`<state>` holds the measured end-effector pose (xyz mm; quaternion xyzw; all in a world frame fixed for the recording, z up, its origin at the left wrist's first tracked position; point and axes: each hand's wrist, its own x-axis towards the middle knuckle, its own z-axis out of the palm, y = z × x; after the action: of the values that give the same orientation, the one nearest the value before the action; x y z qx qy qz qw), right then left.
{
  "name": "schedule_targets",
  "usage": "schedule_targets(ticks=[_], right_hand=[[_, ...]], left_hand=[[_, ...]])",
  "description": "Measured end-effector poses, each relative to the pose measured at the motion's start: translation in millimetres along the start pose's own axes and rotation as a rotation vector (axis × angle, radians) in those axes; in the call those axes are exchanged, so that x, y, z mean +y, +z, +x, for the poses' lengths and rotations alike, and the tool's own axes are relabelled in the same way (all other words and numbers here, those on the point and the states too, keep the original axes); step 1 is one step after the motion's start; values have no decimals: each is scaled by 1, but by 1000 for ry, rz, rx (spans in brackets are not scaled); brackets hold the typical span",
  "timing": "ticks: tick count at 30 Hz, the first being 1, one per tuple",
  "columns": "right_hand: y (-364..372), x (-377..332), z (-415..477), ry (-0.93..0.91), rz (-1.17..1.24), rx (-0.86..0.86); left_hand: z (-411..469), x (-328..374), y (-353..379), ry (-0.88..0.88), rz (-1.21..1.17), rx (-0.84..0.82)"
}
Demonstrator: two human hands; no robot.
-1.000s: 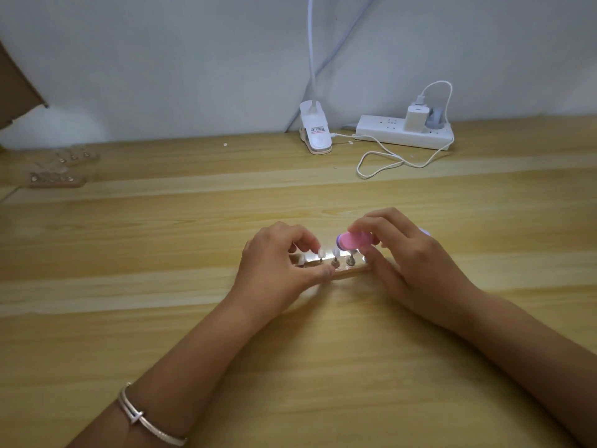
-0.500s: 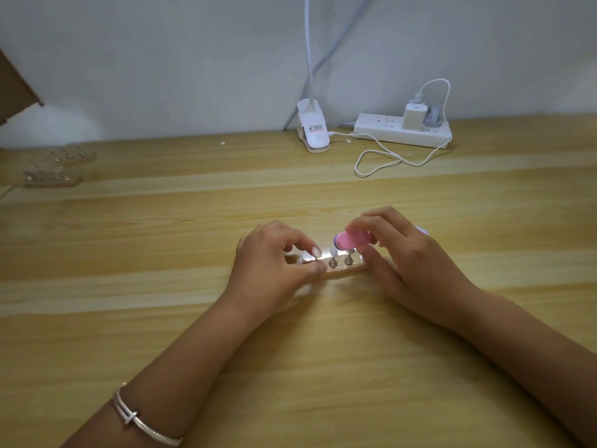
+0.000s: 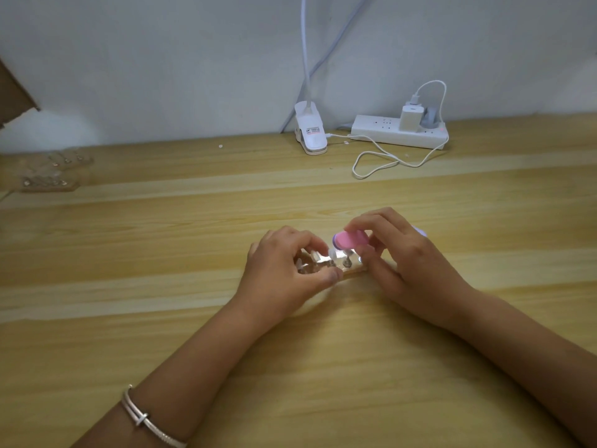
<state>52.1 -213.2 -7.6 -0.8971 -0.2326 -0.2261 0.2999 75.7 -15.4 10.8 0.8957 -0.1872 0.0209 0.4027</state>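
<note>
A small clear block (image 3: 336,265) with several little metal bits standing in it lies on the wooden table (image 3: 161,318), brightly lit. My left hand (image 3: 284,270) grips the block's left end between thumb and curled fingers. My right hand (image 3: 407,257) holds a small pink device (image 3: 350,240) by its sides; its glowing tip points left and down, just above the bits. The right end of the block is hidden under my right hand.
At the back stand a white clip lamp base (image 3: 311,132) and a white power strip (image 3: 400,134) with a charger and a looping white cable (image 3: 381,163). More clear blocks with bits (image 3: 48,176) lie at the far left.
My left hand has shifted its fingers along the block, and the block looks slightly tilted now. The pink device stays over the bits.
</note>
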Motion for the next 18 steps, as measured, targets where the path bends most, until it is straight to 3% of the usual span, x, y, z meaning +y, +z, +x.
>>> schedule_targets(ticks=[8,18], right_hand=[[-3,-10,-1,219,331,10],[-3,-11,0,251,326,-16]], left_hand=[[0,-7,-1,32,-132,-6],[4,-11,-5,49,-194,-40]])
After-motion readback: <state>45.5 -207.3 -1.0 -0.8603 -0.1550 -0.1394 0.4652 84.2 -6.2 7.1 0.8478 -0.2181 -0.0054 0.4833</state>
